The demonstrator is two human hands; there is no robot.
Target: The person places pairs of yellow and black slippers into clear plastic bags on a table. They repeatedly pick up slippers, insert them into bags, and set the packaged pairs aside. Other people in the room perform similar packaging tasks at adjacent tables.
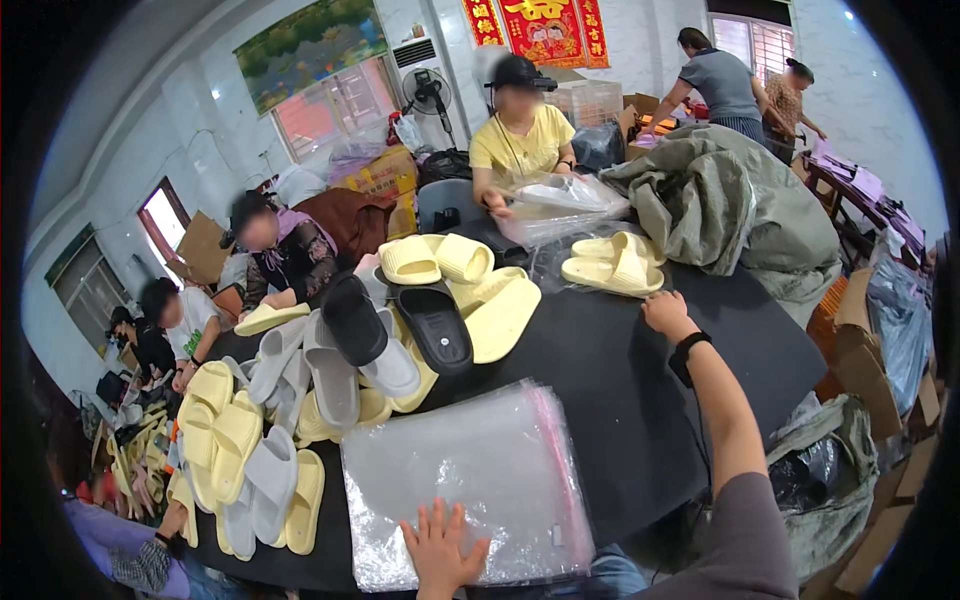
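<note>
On the head view, near the bottom edge, my left hand (441,551) lies flat, fingers (432,520) spread wide, palm down on the stack of clear plastic bags (470,480); nothing gripped, just pressing on its near edge. Stack sits on the black table (620,400) right in front of me, most of it extending beyond my fingertips toward the slipper pile. My right hand (666,312) is stretched far out across the table, black wristband (686,353) on the wrist, fingers loosely curled and holding nothing that I can see; it sits just short of the pair of yellow slippers in a clear bag (614,265), near but I can't tell if touching. Left of centre, a heap of loose slippers: a black pair (400,322), grey ones (330,370), yellow ones (235,435). Across the table a person in a yellow shirt (520,140) handles a plastic bag (565,200). A grey-green cloth heap (730,200) lies at the far right end. More people sit along the left side.
</note>
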